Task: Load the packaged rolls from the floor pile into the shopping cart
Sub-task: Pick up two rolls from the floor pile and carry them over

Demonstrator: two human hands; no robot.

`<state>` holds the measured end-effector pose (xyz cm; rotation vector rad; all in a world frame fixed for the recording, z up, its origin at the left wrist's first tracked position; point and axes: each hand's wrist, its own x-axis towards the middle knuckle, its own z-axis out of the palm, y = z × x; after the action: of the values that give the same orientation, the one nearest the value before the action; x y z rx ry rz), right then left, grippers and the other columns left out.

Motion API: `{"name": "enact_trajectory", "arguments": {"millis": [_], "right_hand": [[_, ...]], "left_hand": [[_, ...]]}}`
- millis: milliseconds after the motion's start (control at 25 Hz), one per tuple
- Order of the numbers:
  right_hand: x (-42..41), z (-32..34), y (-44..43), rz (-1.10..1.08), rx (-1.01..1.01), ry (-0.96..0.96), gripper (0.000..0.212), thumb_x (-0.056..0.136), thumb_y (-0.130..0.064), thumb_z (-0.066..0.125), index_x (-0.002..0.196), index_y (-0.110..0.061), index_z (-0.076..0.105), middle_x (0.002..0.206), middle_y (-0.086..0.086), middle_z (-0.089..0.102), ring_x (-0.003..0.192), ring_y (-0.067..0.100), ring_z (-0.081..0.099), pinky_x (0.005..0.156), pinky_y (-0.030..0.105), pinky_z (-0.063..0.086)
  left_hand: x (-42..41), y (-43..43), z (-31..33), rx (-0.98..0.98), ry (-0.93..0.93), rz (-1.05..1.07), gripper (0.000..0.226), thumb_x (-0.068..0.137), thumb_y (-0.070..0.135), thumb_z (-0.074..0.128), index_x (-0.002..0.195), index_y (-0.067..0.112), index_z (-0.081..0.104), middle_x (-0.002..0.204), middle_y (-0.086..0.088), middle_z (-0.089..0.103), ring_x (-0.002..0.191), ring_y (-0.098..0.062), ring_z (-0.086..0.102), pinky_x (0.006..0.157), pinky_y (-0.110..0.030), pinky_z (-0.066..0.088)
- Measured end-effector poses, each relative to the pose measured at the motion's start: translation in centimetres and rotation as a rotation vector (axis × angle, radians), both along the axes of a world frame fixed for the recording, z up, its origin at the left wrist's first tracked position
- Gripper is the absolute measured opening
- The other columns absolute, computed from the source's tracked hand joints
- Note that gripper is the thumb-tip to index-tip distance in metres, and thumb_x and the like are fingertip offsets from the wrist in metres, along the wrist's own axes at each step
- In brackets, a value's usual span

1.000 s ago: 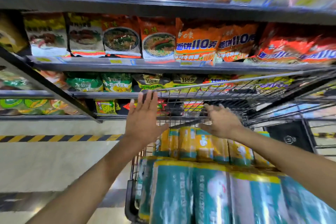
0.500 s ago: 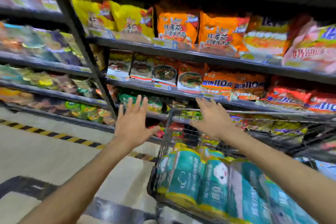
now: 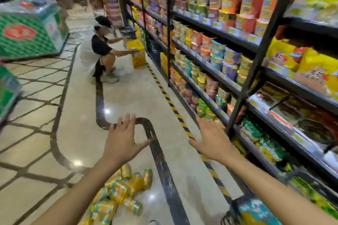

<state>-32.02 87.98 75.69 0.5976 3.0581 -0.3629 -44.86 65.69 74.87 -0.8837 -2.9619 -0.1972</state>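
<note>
Yellow-and-green packaged rolls (image 3: 118, 193) lie heaped on the floor (image 3: 82, 115) low in my view, so I judge the loading unfinished, though the shopping cart (image 3: 230, 215) at the lower right edge already holds at least one teal pack (image 3: 256, 210). My left hand (image 3: 122, 140) and right hand (image 3: 212, 142) both hover above the floor, fingers spread, holding nothing.

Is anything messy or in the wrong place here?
Yes. The packaged rolls lie in a jumbled heap on the aisle floor, pointing every which way instead of being stacked neatly.
</note>
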Motion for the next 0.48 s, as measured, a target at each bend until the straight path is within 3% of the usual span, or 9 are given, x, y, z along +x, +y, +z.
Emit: {"name": "enact_trajectory", "arguments": {"millis": [200,480], "right_hand": [[-9.6,-3.7,-5.9,0.199,-0.082,-0.103,0.084,0.091,-0.056,0.045,0.153,-0.016,0.005,0.159,0.004,0.016,0.145,0.025,0.017,0.117,0.041,0.019],[-24.4,-11.6,-7.6,0.227,-0.077,-0.24,0.082,0.094,-0.055,0.042,0.153,-0.018,-0.002,0.16,0.005,0.008,0.147,0.028,0.008,0.118,0.041,0.009]], "left_hand": [[-4.2,-7.2,-4.1,-0.028,-0.123,0.232,0.097,0.085,0.069,0.042,0.152,0.015,-0.002,0.16,-0.006,-0.002,0.147,-0.026,0.0,0.118,-0.044,0.008],[-16.4,-6.8,-11.7,-0.025,-0.187,0.255,0.097,0.086,0.065,0.045,0.152,0.014,-0.004,0.159,-0.008,-0.011,0.147,-0.027,-0.006,0.118,-0.043,0.003]]}}
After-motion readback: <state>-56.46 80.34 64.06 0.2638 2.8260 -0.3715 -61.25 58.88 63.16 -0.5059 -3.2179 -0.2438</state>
